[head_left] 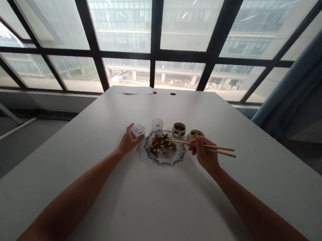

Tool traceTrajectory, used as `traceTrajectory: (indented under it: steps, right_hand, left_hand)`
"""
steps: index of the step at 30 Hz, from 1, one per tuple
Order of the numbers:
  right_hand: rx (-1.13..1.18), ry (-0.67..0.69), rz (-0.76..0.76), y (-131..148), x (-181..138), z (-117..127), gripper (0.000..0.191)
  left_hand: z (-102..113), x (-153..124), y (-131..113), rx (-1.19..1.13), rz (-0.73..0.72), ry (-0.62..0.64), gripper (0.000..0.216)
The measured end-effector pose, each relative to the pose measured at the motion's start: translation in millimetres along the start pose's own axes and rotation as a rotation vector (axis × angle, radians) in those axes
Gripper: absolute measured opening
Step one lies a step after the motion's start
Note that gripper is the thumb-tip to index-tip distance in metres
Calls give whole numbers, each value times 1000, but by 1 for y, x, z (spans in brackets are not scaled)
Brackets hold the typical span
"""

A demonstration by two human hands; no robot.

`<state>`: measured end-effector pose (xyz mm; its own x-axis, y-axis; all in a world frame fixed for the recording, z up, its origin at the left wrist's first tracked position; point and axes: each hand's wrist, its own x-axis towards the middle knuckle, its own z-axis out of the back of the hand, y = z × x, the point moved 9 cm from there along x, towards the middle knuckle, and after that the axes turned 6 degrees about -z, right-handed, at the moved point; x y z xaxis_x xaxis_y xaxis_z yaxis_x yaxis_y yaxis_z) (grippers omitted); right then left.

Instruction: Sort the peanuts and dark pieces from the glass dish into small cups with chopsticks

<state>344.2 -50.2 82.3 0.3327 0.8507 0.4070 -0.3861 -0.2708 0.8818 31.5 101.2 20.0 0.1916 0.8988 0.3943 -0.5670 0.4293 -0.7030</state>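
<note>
Wooden chopsticks (pixel 180 141) pinched in right hand (pixel 206 155), tips at the pale-and-dark mix (pixel 157 144) inside the glass dish (pixel 176 156); cannot tell whether they clasp a piece. Left hand (pixel 128 140) grips white cup (pixel 138 129) beside dish. Probable fault: smooth pieces slipping, should tips cross.

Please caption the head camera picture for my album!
Right hand holds pale wooden chopsticks over a scalloped clear glass dish; left hand holds a white squarish cup.
</note>
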Motion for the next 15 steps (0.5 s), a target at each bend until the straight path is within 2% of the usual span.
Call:
traceTrajectory:
  steps: [3,6,9,15]
  right_hand:
    - [-28,12,43,0,-1,-1,45]
    - [-125,99,136,6,-4,-14,39]
    - [-192,125,198,14,-5,-24,35]
    - [-175,118,176,13,-4,-29,40]
  left_hand:
    - [2,0,-2,10,4,-1,90]
    - [2,-1,-5,8,0,14,89]
    - [1,-2,-8,-5,-8,30,86]
    - [0,-3,-10,-12,-2,43,83]
